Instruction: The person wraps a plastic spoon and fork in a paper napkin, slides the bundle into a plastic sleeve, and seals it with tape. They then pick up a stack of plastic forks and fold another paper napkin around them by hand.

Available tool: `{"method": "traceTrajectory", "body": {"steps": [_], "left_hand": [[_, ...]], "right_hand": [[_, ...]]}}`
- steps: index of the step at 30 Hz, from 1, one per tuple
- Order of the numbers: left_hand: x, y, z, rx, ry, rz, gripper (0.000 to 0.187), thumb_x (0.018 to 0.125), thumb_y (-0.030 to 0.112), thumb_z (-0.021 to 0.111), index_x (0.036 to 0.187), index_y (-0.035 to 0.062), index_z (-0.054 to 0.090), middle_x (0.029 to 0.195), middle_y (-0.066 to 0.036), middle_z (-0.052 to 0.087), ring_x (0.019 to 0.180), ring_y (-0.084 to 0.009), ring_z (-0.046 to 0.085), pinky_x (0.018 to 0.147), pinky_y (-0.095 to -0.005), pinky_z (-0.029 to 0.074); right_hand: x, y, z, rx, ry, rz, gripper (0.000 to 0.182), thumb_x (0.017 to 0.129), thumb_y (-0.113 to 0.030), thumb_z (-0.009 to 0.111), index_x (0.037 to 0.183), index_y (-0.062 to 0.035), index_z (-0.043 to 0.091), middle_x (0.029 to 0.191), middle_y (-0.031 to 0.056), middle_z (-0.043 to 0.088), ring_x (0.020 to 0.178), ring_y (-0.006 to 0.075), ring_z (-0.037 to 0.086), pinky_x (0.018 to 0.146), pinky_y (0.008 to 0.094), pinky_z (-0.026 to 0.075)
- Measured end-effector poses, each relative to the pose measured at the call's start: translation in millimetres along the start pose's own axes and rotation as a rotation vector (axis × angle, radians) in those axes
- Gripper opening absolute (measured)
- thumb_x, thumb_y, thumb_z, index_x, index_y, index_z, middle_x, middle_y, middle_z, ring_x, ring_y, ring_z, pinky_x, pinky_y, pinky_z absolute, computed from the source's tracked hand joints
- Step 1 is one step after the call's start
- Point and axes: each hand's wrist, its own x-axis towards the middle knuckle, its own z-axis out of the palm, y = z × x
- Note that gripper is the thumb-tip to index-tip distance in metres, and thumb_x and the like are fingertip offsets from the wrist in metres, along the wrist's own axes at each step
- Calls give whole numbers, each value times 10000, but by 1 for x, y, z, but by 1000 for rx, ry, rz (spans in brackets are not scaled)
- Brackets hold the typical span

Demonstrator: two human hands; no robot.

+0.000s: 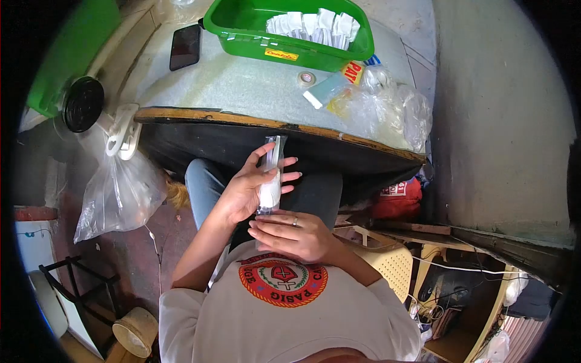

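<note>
A narrow clear plastic sleeve with a white item inside [270, 189] stands out lengthwise in front of my chest, below the table's edge. My left hand [245, 189] holds its upper part, the thumb over the front and the other fingers spread behind it. My right hand [293, 235] is closed round the lower end of the sleeve, with a ring on one finger. What the right palm covers is hidden. On the table, a green basin [290, 53] holds several similar white packed items [315, 27].
The table [242, 91] also bears a dark phone [185, 46], a tape roll [307, 78] and crumpled clear plastic [387, 109]. A plastic bag [124, 190] hangs under a clip fan [85, 106] at the left. A wall rises at the right.
</note>
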Motion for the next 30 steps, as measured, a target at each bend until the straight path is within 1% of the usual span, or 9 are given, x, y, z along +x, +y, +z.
{"method": "traceTrajectory", "body": {"steps": [6, 9, 11, 14, 15, 19, 24, 27, 30], "left_hand": [[-2, -2, 6, 105, 14, 44, 547, 961, 41, 497, 1441, 122, 247, 1385, -205, 444, 1167, -336, 573, 928, -442, 516], [0, -8, 10, 192, 18, 59, 506, 958, 40, 507, 1416, 112, 304, 1370, -169, 466, 1136, -277, 578, 923, -395, 508], [1, -11, 11, 276, -5, 98, 452, 949, 36, 521, 1378, 86, 386, 1341, -134, 499, 1085, -179, 581, 922, -310, 484], [0, -12, 11, 276, -64, 126, 419, 922, 4, 509, 1334, 60, 454, 1260, -90, 546, 1035, -121, 562, 901, -261, 463], [-1, -10, 13, 288, -44, 125, 420, 898, -14, 496, 1312, 51, 499, 1169, -60, 577, 1001, -117, 569, 879, -254, 464], [-2, -8, 11, 316, -58, 85, 442, 895, -19, 493, 1331, 48, 505, 1103, -49, 593, 971, -112, 574, 877, -250, 461], [-5, -3, 20, 111, -34, 1, 424, 995, 177, 434, 1362, -33, 460, 1188, -110, 592, 1036, -167, 604, 896, -275, 480], [-5, 2, 22, 12, -78, -64, 491, 1019, 275, 395, 1382, -55, 424, 1265, -140, 566, 1104, -204, 590, 928, -308, 478], [-5, 1, 13, 144, -157, -45, 486, 986, 198, 465, 1408, -36, 403, 1314, -140, 541, 1153, -208, 561, 973, -316, 452]], "right_hand": [[6, 7, -6, 100, 122, 87, 380, 705, -160, 802, 1064, -74, 715, 1005, 21, 667, 894, 191, 657, 764, 326, 558], [9, 17, -9, 113, 176, 250, 330, 705, -106, 803, 1028, -85, 733, 876, 35, 622, 724, 207, 605, 612, 326, 486], [10, 29, -10, 236, 211, 357, 282, 753, -53, 769, 1032, -73, 733, 859, 62, 631, 726, 204, 617, 633, 304, 494], [14, 38, -13, 354, 202, 477, 262, 788, -4, 731, 1045, -52, 728, 854, 86, 650, 734, 185, 632, 653, 286, 500], [13, 42, -11, 351, 229, 472, 265, 789, 1, 728, 1048, -55, 729, 862, 89, 656, 734, 179, 632, 655, 284, 500], [13, 45, -9, 326, 230, 471, 282, 788, 7, 727, 1062, -62, 727, 881, 92, 669, 754, 170, 644, 666, 274, 504], [14, 47, -10, 310, 223, 490, 279, 774, 9, 734, 1045, -57, 725, 883, 87, 674, 750, 184, 645, 664, 279, 503], [9, 53, -7, 283, 245, 368, 244, 768, 7, 735, 1006, -47, 720, 864, 84, 668, 719, 198, 629, 640, 291, 494], [9, 53, -8, 272, 241, 342, 200, 766, 0, 740, 962, -32, 714, 850, 81, 665, 713, 206, 629, 626, 297, 492]]}}
